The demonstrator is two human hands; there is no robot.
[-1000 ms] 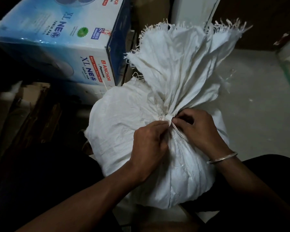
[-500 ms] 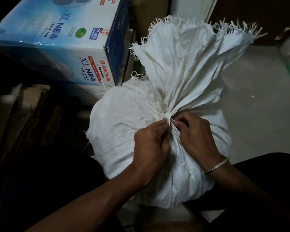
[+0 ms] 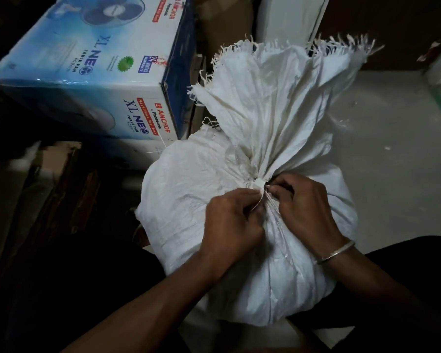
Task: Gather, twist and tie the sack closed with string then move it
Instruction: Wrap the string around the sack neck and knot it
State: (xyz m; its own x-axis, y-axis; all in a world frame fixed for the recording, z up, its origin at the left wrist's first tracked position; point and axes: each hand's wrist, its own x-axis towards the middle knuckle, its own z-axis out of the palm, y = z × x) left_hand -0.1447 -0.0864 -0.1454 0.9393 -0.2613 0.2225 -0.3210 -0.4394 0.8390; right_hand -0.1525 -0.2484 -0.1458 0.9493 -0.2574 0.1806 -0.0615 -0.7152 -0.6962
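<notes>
We find the white woven sack [image 3: 189,212] standing on the floor [image 3: 392,161], close in front of the person and between the dark-clothed legs. Its long axis runs from the rounded, filled body nearest the camera up and away to the gathered mouth. The mouth points away from the person, toward the top of the picture, and leans slightly right. Above the neck the loose cloth fans out wide, and its frayed edge [image 3: 290,47] is the farthest part.

The neck is cinched tight with pale string [image 3: 261,200], which is wrapped in a small band at the narrowest point. One twisted strand trails down the sack's near side between the two hands.

The left hand [image 3: 232,222] rests against the sack just below the neck. Its fingers are curled and pinch a strand of the string. The right hand [image 3: 306,207], with a metal bangle [image 3: 336,253] on the wrist, lies on the opposite side. Its fingertips are drawn in narrow and nip the string at the wrap. The two hands nearly touch at the neck.

A blue and white table-fan box [image 3: 87,80] sits to the left, just beside the sack. Brown cartons [image 3: 49,187] lie in shadow below it.
</notes>
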